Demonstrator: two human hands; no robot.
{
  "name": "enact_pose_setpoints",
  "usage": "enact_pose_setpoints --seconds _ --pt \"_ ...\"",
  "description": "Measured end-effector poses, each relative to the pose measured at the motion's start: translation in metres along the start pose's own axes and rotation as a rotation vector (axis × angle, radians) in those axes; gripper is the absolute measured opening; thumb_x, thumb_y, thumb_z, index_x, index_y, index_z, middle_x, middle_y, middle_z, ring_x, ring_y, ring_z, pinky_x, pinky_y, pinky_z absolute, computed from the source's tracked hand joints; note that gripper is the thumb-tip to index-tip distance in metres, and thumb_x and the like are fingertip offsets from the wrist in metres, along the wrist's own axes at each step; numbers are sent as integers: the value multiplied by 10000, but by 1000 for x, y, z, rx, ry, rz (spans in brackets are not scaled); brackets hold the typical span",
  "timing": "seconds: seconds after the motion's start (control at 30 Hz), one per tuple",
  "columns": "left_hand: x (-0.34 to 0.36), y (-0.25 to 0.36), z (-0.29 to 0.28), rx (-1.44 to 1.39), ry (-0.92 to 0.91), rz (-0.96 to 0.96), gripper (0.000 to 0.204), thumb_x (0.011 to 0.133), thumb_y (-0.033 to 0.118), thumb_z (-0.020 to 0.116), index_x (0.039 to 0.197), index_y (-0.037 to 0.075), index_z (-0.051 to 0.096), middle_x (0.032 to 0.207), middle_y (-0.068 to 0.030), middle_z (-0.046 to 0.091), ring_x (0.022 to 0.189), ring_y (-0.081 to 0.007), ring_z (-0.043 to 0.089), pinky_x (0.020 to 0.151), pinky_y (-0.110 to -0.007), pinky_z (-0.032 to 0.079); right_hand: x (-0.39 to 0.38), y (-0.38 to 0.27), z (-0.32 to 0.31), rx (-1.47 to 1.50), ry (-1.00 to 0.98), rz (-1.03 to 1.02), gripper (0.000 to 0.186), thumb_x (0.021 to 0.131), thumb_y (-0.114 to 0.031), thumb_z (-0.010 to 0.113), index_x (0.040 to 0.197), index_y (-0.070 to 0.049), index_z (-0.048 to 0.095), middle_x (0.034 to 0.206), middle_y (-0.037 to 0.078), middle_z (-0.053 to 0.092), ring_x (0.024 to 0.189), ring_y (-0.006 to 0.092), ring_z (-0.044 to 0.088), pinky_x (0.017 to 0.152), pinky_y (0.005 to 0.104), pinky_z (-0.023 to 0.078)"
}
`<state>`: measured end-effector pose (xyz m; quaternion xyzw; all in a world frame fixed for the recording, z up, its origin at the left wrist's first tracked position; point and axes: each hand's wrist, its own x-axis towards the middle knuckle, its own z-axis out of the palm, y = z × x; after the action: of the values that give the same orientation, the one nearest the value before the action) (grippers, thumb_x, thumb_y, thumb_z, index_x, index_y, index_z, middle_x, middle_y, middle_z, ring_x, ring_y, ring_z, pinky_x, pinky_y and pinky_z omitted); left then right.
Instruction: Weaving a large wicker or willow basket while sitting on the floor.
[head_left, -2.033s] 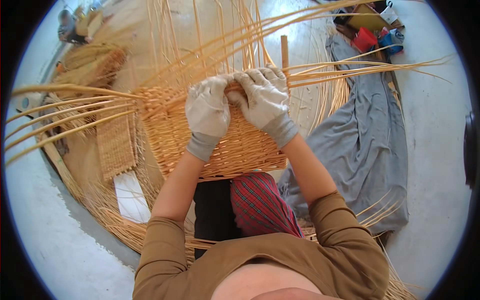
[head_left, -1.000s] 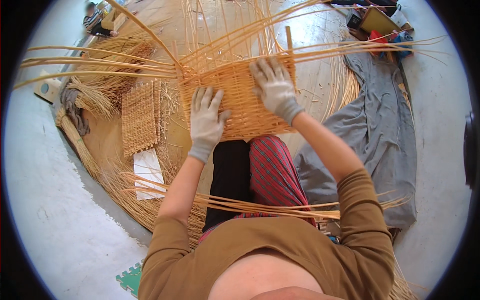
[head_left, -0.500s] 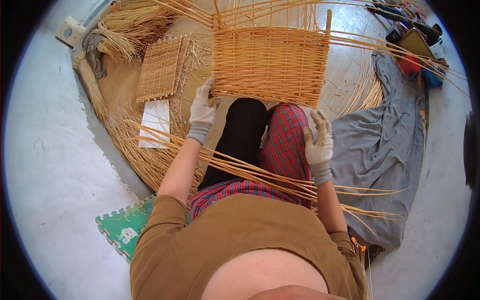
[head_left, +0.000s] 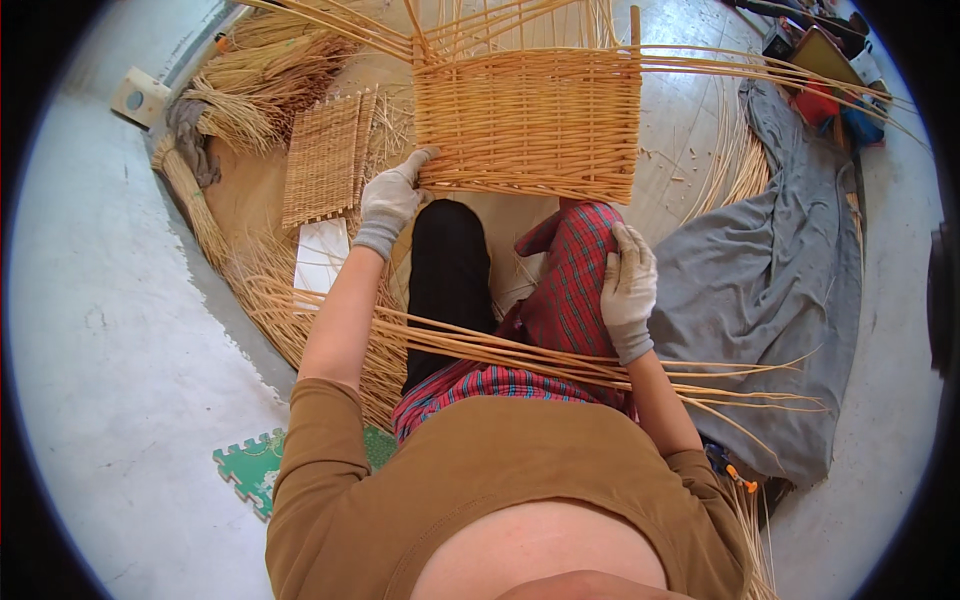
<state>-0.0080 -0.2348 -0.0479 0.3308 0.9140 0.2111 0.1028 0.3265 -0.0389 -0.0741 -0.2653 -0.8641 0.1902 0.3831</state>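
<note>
A rectangular woven wicker panel (head_left: pixel 528 125) stands in front of my knees, with long loose strands running out from its top corners. My left hand (head_left: pixel 393 198), in a pale grey-white work glove, grips the panel's lower left corner, thumb on the near face and fingers partly hidden. Below the panel's lower right corner, my gloved right hand (head_left: pixel 631 285) rests by my right knee over the red plaid cloth (head_left: pixel 570 250). Its fingers are extended, apart from the panel, with nothing in them. Several long wicker rods (head_left: pixel 490 347) lie across my lap under both forearms.
Finished woven panels (head_left: pixel 325 155) and a white sheet (head_left: pixel 320 255) lie to the left, among bundles of wicker rods (head_left: pixel 260 85). A grey cloth (head_left: pixel 760 270) covers the floor at right. A green foam mat (head_left: pixel 250 470) sits at lower left; tools and bags (head_left: pixel 825 80) are far right.
The wicker panel has shifted slightly left and up in view. My right hand has dropped from near its lower right corner to my knee; my left hand now grips its corner more firmly.
</note>
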Motion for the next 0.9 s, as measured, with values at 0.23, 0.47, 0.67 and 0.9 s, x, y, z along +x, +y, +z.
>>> enact_pose_setpoints --seconds 0.23,0.47,0.67,0.9 --pt "7 -6 10 -123 28 1 748 776 -64 793 1436 215 578 1201 -69 746 997 -129 692 865 -295 552 4 -55 55 295 -599 -202 236 945 -151 626 1169 -123 697 1088 144 735 1011 351 695 879 443 559" --pt "-7 12 2 92 69 -42 733 776 99 834 1426 302 563 1276 -109 716 1112 -277 703 928 -384 535 -89 -29 186 -180 -1572 -523 401 930 -216 623 1329 -198 657 1212 125 740 1095 330 720 912 440 567" --pt "-8 12 4 -23 63 -30 719 803 114 816 1432 337 547 1282 -93 713 1158 -310 684 954 -404 527 -92 -21 187 -47 -1193 -201 348 947 -226 596 1286 -248 671 1096 146 743 997 374 715 838 492 554" --pt "-14 19 -3 68 72 -25 732 808 144 813 1450 354 532 1252 -109 718 1141 -319 682 948 -411 524 64 -80 136 -141 -713 -420 468 960 -245 584 1426 -273 566 962 88 746 860 286 746 698 433 590"
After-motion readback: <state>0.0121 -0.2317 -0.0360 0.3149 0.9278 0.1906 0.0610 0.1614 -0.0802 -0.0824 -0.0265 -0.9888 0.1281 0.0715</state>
